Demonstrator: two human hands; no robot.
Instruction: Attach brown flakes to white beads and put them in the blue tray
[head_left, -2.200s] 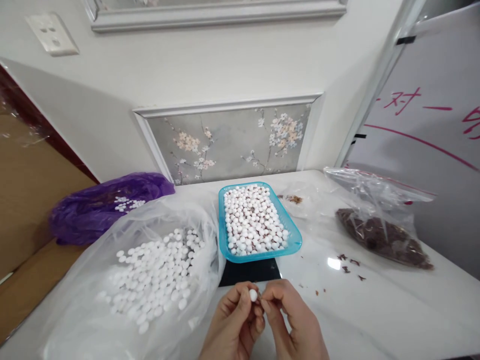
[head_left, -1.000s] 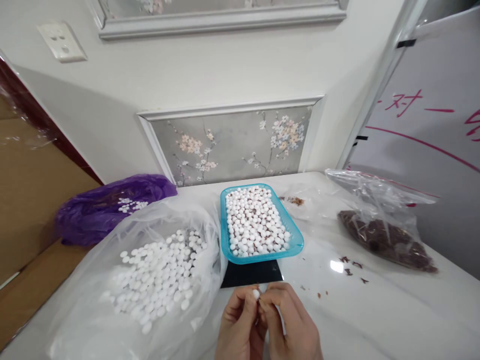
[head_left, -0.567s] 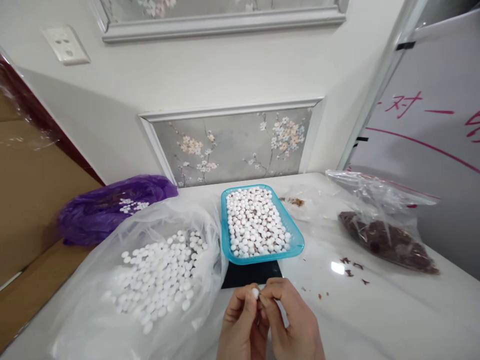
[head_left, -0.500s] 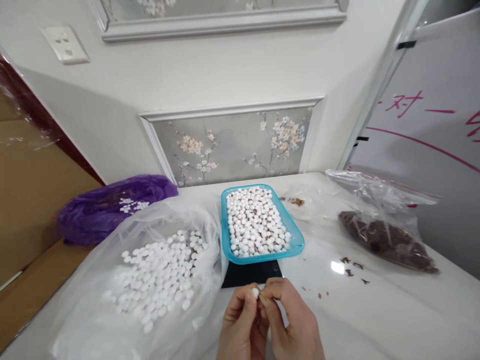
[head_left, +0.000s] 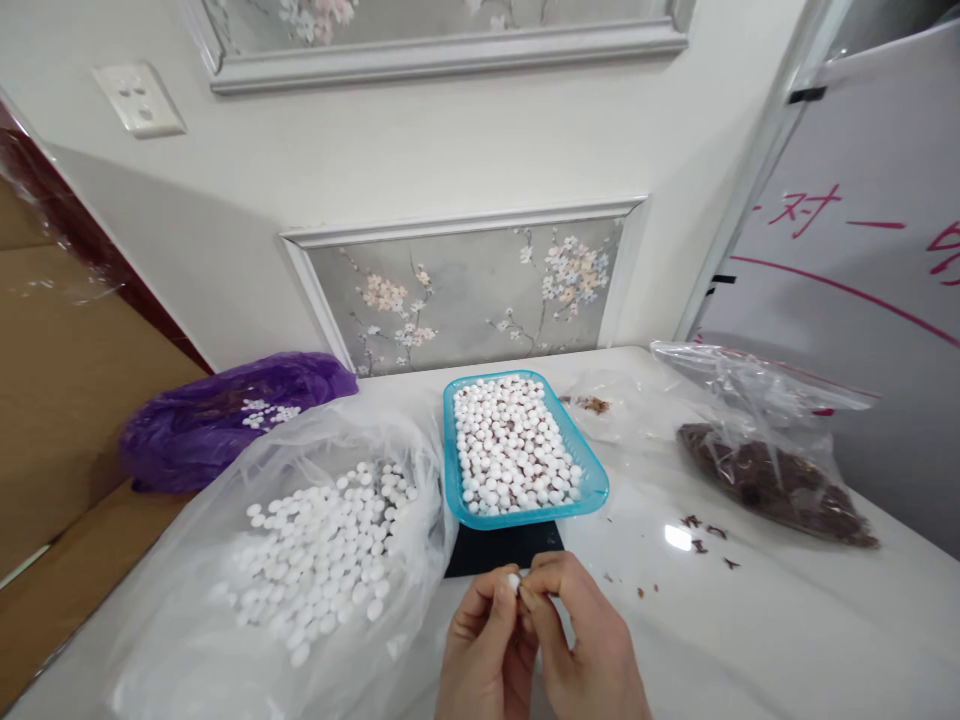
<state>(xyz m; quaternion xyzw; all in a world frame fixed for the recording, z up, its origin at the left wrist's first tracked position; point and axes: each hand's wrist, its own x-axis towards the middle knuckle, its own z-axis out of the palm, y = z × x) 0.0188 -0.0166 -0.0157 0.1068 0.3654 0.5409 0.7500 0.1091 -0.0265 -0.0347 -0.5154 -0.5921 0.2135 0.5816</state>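
My left hand [head_left: 484, 650] pinches a small white seed [head_left: 513, 581] between thumb and fingers at the table's near edge. My right hand [head_left: 589, 645] is closed too, its thumb and forefinger pressed against the same seed from the right. Just beyond the hands, a blue plastic tray [head_left: 592, 482] heaped with white seeds rests on a black scale [head_left: 501, 548]. To the left, a clear plastic bag [head_left: 187, 620] lies open with many white seeds [head_left: 322, 545] inside.
A clear bag of dark brown husks [head_left: 772, 485] lies at the right, with a few loose brown bits [head_left: 701, 527] on the white table [head_left: 787, 630]. A purple bag [head_left: 225, 415] sits at the back left. The wall with a flowered panel [head_left: 465, 295] rises behind the tray.
Both hands have stayed pinched on the white seed, drifting slightly right and nearer the scale. The view has tilted up a little. Nothing else has moved.
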